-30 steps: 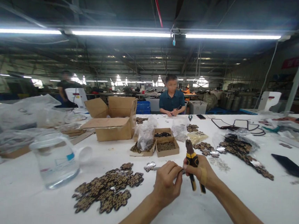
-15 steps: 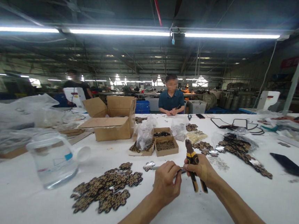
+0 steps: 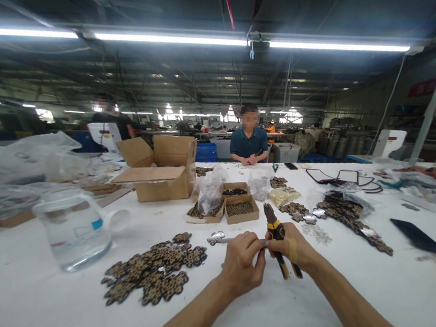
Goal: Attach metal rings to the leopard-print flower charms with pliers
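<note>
The left hand (image 3: 243, 262) has its fingers pinched on a thin grey strip (image 3: 228, 240) over the tabletop (image 3: 261, 315), a shiny patch (image 3: 216, 237) at its left end. The right hand's (image 3: 291, 243) fingers wrap yellow-and-black pliers (image 3: 275, 230). Stud-filled boxes (image 3: 242, 218) stand just beyond; left lie leopard-print patches (image 3: 151, 269), with a water jug (image 3: 77, 240) farther left.

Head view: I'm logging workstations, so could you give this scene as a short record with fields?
Left hand: pinching a thin grey strip
Right hand: holding yellow-and-black pliers, its fingertips close to the left hand's
Left of hands: leopard-print patches in a pile; clear pitcher of liquid
Beyond hands: open carton; small box of tiny brass-coloured pieces
Across table: co-worker in a dark teal shirt
</note>
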{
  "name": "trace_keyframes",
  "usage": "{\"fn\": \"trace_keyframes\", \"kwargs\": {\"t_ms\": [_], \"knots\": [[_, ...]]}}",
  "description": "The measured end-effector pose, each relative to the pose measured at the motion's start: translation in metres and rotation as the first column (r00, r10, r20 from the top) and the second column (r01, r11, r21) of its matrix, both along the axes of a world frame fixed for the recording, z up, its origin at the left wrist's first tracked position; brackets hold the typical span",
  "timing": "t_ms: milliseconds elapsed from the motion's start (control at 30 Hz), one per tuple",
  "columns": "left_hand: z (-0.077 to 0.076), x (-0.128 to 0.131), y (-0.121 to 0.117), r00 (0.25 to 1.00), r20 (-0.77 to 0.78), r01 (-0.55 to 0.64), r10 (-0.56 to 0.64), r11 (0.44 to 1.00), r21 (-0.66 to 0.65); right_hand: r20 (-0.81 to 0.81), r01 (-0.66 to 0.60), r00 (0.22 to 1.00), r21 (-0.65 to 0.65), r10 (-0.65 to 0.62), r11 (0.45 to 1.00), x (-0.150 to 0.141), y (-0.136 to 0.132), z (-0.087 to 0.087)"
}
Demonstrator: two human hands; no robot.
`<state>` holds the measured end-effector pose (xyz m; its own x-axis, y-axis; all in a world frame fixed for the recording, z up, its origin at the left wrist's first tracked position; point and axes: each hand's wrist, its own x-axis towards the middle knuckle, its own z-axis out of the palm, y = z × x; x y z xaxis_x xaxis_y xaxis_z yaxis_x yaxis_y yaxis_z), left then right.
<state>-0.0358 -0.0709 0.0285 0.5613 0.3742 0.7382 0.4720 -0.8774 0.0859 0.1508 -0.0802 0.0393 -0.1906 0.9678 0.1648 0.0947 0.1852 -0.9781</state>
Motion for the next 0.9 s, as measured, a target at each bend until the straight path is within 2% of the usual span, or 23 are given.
{"fn": "trace_keyframes", "kwargs": {"t_ms": [233, 333, 633, 767, 833, 900], "knots": [[0.0001, 0.0021, 0.0005, 0.996, 0.023, 0.087, -0.086, 0.996, -0.031, -0.043, -0.077, 0.996, -0.124, 0.072, 0.989, 0.0056, -0.0015, 0.004], [-0.0001, 0.0031, 0.0009, 0.995, 0.061, 0.085, -0.083, 0.996, -0.038, -0.037, -0.061, 0.998, -0.17, 0.055, 0.984, 0.0071, -0.0003, 0.0054], [-0.0032, 0.0016, 0.0014, 0.994, 0.106, 0.042, -0.035, 0.997, -0.065, -0.08, -0.082, 0.994, -0.099, 0.074, 0.992, 0.0049, -0.003, 0.0068], [-0.0027, 0.0012, 0.0016, 0.993, 0.113, 0.045, -0.038, 0.997, -0.06, -0.098, -0.073, 0.993, -0.111, 0.062, 0.991, 0.0036, -0.002, 0.0052], [-0.0011, -0.0003, 0.0021, 0.992, 0.124, 0.037, -0.029, 0.998, -0.06, -0.086, -0.09, 0.993, -0.117, 0.08, 0.989, 0.004, -0.001, 0.0037], [0.0015, -0.0031, 0.0031, 0.99, 0.14, 0.017, -0.009, 0.998, -0.058, -0.036, -0.109, 0.994, -0.072, 0.107, 0.991, 0.0046, 0.0002, 0.001]]}}
